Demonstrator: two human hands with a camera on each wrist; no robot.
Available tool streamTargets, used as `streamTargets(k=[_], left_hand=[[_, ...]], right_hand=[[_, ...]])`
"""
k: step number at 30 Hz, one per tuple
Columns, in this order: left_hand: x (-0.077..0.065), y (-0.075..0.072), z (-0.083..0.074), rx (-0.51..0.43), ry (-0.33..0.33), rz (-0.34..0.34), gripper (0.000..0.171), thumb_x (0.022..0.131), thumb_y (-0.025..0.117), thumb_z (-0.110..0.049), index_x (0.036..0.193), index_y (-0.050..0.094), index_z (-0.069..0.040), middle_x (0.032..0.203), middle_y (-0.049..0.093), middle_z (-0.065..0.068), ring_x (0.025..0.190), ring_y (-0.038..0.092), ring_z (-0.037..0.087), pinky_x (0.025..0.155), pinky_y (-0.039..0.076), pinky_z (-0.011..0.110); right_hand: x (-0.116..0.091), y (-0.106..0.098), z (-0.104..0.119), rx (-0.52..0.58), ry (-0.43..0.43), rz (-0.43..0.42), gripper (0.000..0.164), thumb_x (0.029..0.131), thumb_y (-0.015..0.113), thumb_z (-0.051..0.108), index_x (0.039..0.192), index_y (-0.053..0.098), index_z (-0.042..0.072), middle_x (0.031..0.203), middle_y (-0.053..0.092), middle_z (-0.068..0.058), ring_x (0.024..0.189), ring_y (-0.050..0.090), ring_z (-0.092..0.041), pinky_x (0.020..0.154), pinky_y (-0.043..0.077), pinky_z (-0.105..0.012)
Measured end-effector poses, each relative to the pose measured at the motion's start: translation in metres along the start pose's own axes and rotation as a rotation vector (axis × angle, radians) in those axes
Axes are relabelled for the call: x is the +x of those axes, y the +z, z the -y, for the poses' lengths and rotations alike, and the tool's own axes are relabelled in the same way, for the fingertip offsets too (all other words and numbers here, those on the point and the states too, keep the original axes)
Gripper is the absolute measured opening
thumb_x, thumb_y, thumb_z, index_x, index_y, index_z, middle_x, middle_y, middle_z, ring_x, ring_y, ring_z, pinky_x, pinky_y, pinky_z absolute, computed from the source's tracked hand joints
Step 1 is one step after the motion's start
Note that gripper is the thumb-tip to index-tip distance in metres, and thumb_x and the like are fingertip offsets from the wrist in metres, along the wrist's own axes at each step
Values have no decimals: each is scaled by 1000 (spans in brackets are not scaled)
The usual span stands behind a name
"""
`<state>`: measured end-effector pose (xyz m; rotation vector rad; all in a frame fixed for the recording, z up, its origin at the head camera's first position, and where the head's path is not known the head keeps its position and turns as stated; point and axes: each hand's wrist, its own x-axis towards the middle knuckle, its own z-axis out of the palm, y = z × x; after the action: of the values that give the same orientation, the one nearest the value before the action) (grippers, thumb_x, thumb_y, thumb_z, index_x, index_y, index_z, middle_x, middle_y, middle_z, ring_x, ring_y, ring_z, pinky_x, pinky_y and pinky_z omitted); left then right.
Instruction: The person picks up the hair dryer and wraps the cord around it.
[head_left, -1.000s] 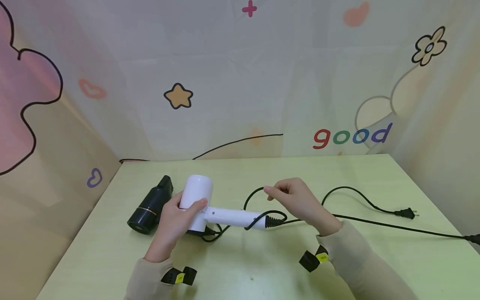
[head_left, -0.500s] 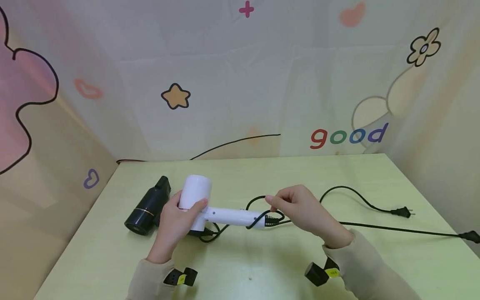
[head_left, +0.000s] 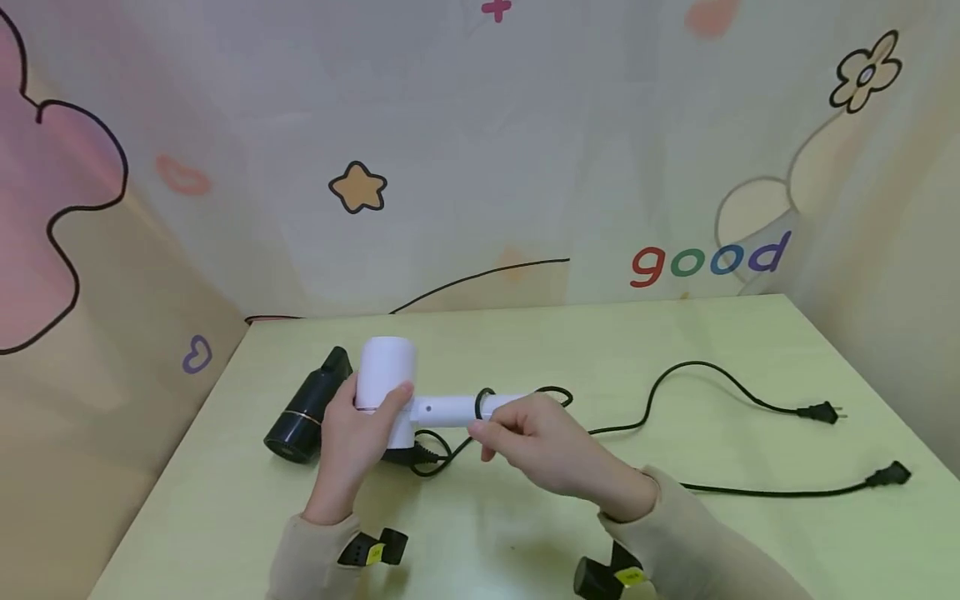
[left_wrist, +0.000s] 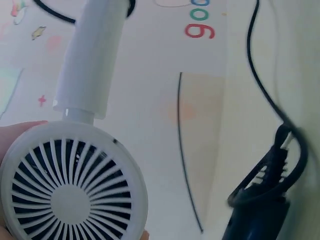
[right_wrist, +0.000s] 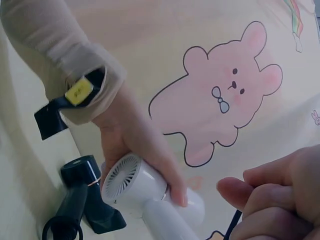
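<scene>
A white hair dryer (head_left: 386,367) is held up over the table, its handle pointing right. My left hand (head_left: 358,437) grips its barrel, thumb across the front. The slatted round intake grille (left_wrist: 70,205) faces the left wrist camera. Beside the handle, my right hand (head_left: 551,446) pinches the black power cord (right_wrist: 232,226) between thumb and curled fingers. A loop of cord (head_left: 481,403) passes around the handle, and another bend stands out behind the right hand. The right hand hides the handle's end.
On the table (head_left: 480,542), a black hair dryer (head_left: 300,425) lies left of the white one, its handle partly hidden. Cords trail right to two black plugs, the farther plug (head_left: 821,412) and the nearer plug (head_left: 888,473). A printed curtain (head_left: 480,167) hangs behind.
My right hand has come left and down in front of the handle, bringing the cord around it. The nearer plug has slid left. My left hand keeps its grip on the white hair dryer.
</scene>
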<state>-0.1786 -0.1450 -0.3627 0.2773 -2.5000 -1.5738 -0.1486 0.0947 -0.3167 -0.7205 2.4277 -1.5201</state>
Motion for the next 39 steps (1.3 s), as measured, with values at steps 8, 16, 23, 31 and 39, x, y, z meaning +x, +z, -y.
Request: streamTargets(k=[8,16,23,31,39], left_hand=[[1,2,-1,19,13,-82,61,83,69,-44,129,49,-9,114,59,14,95,60,31,72,53,38],[4,6,-2,22,11,-81,64,84,67,-44,132,46,-8,117,58,16,96,60,30,75,53,40],[4,10,-3,9,38,-94,59,84,68,-42,128,50,-7,114,59,15,94,60,31,74,53,41],[7,11,-5,-5,44,-115,62,84,65,-48,129,47,-8,114,59,14,94,60,29,75,53,41],[9,8,-7,-18,61,-157,62,84,66,-46,130,48,-8,113,59,13,92,59,28,73,52,41]], right_hand=[[-3,5,-4,-63,10,-37,30,94,58,26,71,68,9,47,29,7,42,24,-4,42,20,-19],[-14,12,-10,-99,-60,-70,33,96,55,31,72,69,13,48,30,9,46,27,-1,50,34,-21],[-20,20,-20,-114,-85,-116,33,97,53,30,73,69,15,46,35,11,44,27,1,54,41,-20],[-27,26,-30,-128,-101,-131,28,100,48,24,89,73,17,83,71,6,57,37,2,75,47,-23],[-34,30,-41,-96,-117,-106,35,101,45,24,76,67,14,55,47,13,51,22,4,72,42,-22]])
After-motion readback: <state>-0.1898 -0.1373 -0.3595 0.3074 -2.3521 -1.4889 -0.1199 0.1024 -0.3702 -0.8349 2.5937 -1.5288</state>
